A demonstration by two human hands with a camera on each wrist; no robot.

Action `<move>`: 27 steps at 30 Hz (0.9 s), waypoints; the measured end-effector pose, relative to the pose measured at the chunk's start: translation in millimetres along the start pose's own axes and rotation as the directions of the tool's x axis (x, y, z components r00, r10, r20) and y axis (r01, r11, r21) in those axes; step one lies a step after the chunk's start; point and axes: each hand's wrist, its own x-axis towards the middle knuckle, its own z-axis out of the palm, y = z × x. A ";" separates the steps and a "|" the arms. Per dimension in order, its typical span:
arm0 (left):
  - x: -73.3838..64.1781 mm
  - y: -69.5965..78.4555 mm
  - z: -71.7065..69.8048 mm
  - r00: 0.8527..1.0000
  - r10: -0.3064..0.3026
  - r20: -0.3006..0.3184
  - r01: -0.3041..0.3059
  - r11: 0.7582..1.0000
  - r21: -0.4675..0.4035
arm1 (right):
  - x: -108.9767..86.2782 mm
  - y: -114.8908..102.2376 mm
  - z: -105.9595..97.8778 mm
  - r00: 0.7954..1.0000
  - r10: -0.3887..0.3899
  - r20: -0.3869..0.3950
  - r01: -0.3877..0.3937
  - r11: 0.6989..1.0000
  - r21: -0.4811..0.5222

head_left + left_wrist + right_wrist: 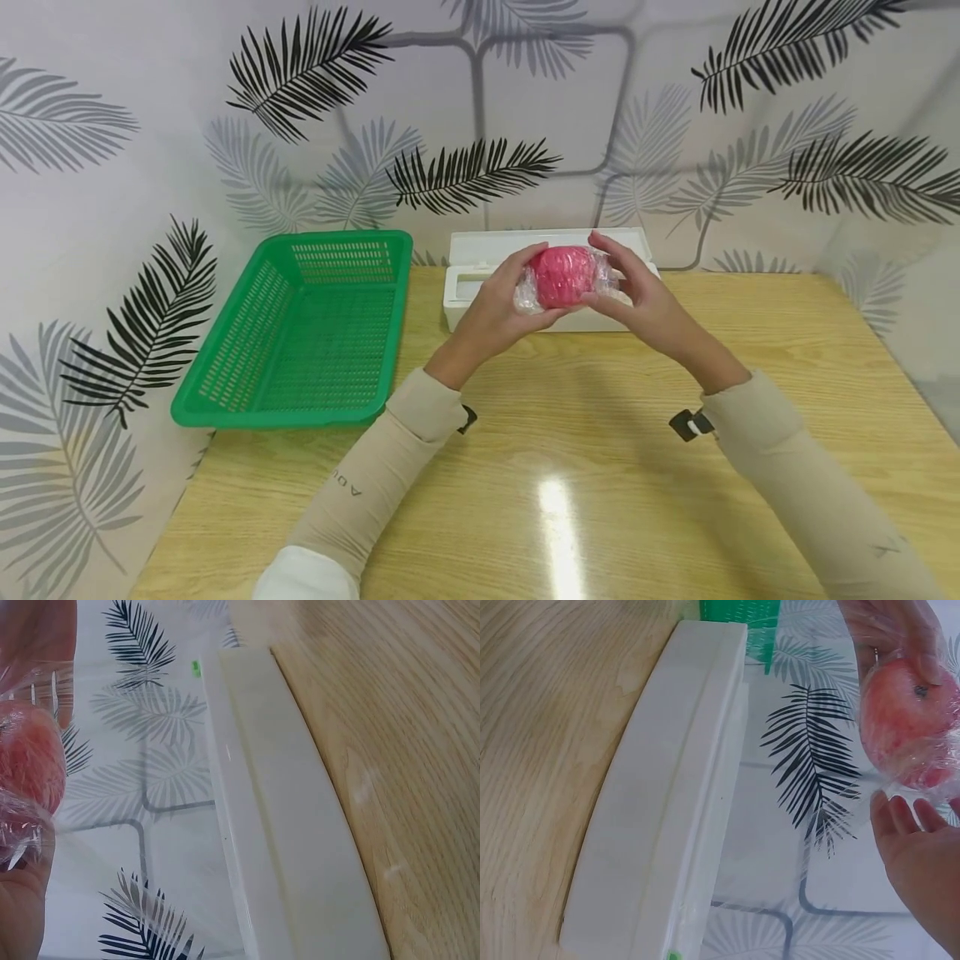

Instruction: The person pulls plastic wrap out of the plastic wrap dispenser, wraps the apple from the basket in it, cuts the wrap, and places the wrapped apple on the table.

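A round red fruit [564, 277], which looks like an apple, is held up in front of the white box and wrapped in clear plastic wrap [527, 292]. My left hand [497, 307] grips its left side, fingers above and thumb below. On the other side, my right hand [643, 307] holds the wrap between curved fingers and thumb. The right wrist view shows the apple [904, 712] with a dark spot at one end and creased film around it. Behind the hands stands the long white plastic-wrap box [459, 293], its lid [487, 246] raised.
To the left, a green slotted basket [393, 333] stands on the wooden table [555, 442]. A leaf-patterned wall covering [540, 108] rises behind the box and along the sides. Light glares off the table's front part.
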 end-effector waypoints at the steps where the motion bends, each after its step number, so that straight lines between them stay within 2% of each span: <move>1: -0.2 -0.2 0.1 1.000 -0.002 -0.003 0.002 1.000 -0.014 | -1.7 -2.8 0.2 1.000 -0.001 0.010 0.001 1.000 -0.006; 9: -1.6 -1.6 0.9 0.995 -0.098 -0.011 0.096 0.985 -0.146 | -4.3 -0.7 1.7 0.999 -0.050 0.005 0.049 0.997 0.053; 16: 0.1 14.6 -5.5 0.981 -0.192 0.010 0.190 0.961 -0.199 | -4.0 0.9 4.7 0.996 -0.082 -0.017 0.083 0.992 0.091; 18: 0.7 20.7 -8.1 0.978 -0.209 0.022 0.209 0.953 -0.218 | -4.9 0.0 6.1 0.994 -0.105 -0.024 0.106 0.992 0.067; 20: 0.8 20.6 -7.9 0.972 -0.233 0.033 0.234 0.945 -0.228 | -5.8 -1.1 8.0 0.990 -0.141 -0.030 0.141 0.990 0.005; 24: 0.4 8.4 -2.1 0.962 -0.271 0.038 0.272 0.934 -0.233 | -7.4 -2.9 12.8 0.974 -0.227 -0.022 0.222 0.966 -0.128; 27: 0.0 1.0 1.5 0.959 -0.282 0.039 0.284 0.934 -0.219 | -7.1 -2.1 15.6 0.955 -0.297 -0.005 0.291 0.939 -0.184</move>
